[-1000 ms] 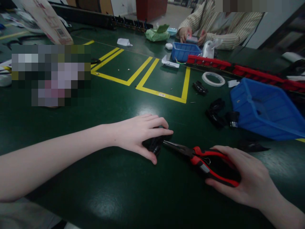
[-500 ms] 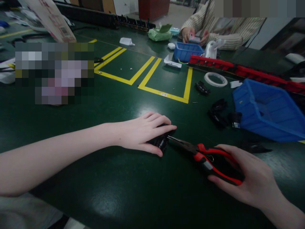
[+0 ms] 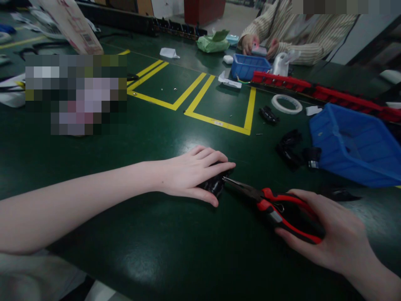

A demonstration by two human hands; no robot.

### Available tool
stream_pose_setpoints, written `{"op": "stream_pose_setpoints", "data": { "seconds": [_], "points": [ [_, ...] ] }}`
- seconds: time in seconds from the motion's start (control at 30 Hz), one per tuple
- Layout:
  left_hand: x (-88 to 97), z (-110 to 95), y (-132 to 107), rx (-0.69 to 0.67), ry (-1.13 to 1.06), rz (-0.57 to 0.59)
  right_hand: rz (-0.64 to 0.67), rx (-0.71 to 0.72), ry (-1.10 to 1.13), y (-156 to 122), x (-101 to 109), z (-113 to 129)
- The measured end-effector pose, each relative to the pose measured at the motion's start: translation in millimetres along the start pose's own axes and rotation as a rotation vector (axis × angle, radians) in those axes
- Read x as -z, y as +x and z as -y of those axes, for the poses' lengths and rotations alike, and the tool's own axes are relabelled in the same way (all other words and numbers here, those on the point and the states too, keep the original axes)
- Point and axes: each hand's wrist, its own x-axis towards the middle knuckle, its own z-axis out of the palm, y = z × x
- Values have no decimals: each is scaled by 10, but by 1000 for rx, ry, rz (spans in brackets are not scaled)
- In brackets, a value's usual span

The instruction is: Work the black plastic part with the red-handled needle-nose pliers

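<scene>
My left hand [image 3: 197, 173] lies over a glossy black plastic part [image 3: 216, 184] and holds it down against the green table [image 3: 156, 242]. Its fingers reach across the top, with the thumb along the near side, so much of the part is hidden. In my right hand [image 3: 338, 238] are red-and-black needle-nose pliers [image 3: 271, 205], gripped by their handles, which stand apart. The narrow jaws point left, and their tips meet the right side of the black part. Whether the tips pinch anything is too small to tell.
Right of my hands stands a blue bin [image 3: 354, 146], with black plastic pieces [image 3: 288, 148] beside it. Behind them lies a tape roll [image 3: 286, 104]. A red rail [image 3: 313, 94] runs along the back right. Yellow tape [image 3: 216, 122] marks the table. Across it, a person [image 3: 300, 37] handles something.
The whole scene has shifted slightly to the right in view. Both hands, the pliers and the black part keep nearly the same positions relative to one another.
</scene>
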Motion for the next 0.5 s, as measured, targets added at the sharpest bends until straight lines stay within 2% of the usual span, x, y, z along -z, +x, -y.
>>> {"op": "stream_pose_setpoints", "data": {
  "seconds": [0.5],
  "points": [
    [20,18,16,-7,-92,-37,-73,262,-184,13,8,-159]
  ]
}}
